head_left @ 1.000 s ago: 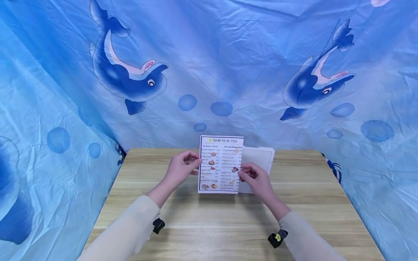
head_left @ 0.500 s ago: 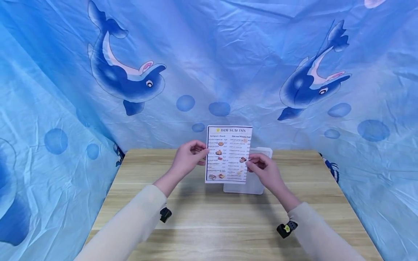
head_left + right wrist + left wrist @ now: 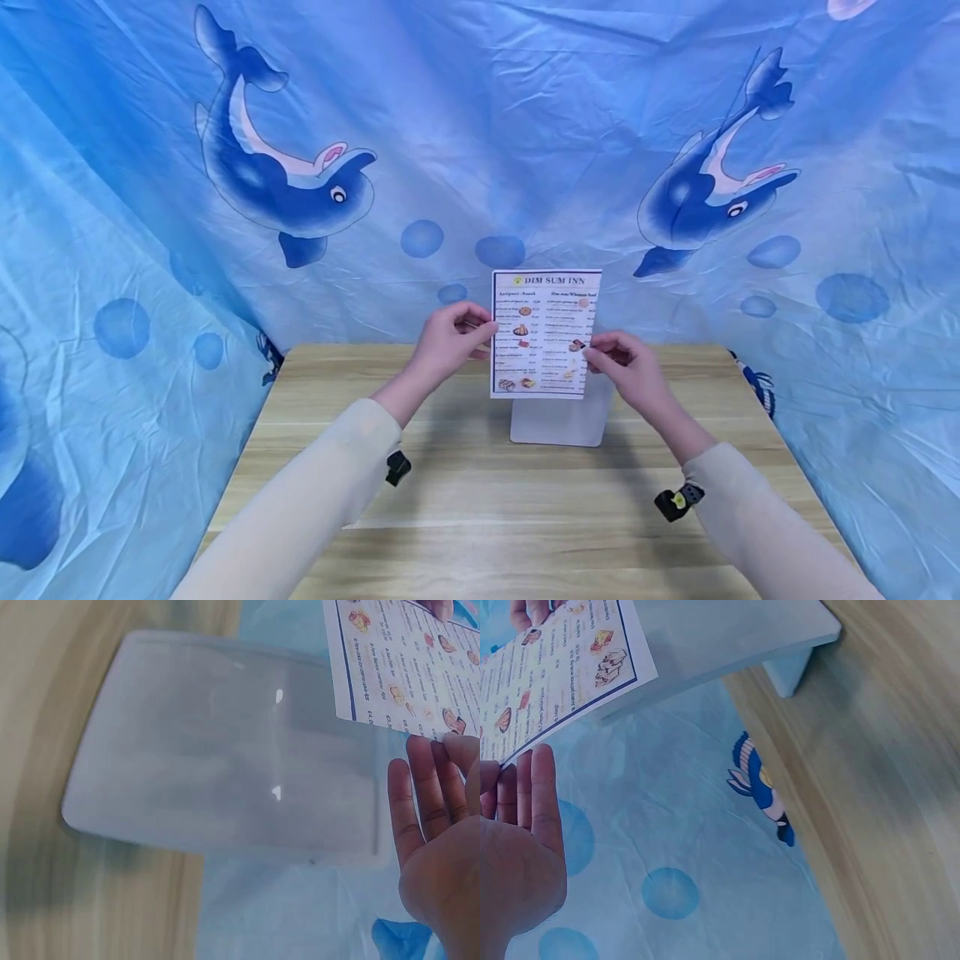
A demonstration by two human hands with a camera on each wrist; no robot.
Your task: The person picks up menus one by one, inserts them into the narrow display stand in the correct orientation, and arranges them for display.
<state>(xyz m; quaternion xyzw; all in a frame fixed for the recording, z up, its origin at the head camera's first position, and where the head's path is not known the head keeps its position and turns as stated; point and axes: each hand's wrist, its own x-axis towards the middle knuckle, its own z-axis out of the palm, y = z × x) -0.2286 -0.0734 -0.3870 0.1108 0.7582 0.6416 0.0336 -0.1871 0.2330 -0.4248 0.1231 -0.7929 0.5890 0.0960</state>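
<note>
A printed menu sheet (image 3: 545,333) headed "DIM SUM INN" is held upright, facing me. My left hand (image 3: 446,342) pinches its left edge between thumb and fingers. At the lower right edge, my right hand (image 3: 633,371) pinches it the same way. Behind and below the sheet stands a pale, round-cornered display panel (image 3: 558,421), its upper part hidden by the sheet in the head view. Light reflects off the panel's glossy face (image 3: 210,750) in the right wrist view. A support leg (image 3: 789,671) shows under the panel in the left wrist view.
The wooden table (image 3: 450,533) spreads under both arms. A blue dolphin-print curtain (image 3: 480,150) hangs behind the table's back edge and along both sides. Black straps with small devices (image 3: 678,502) sit at the cuffs.
Both hands have raised the menu sheet and carried it to the right. It now overlaps the upper part of the panel, whose lower part shows beneath it.
</note>
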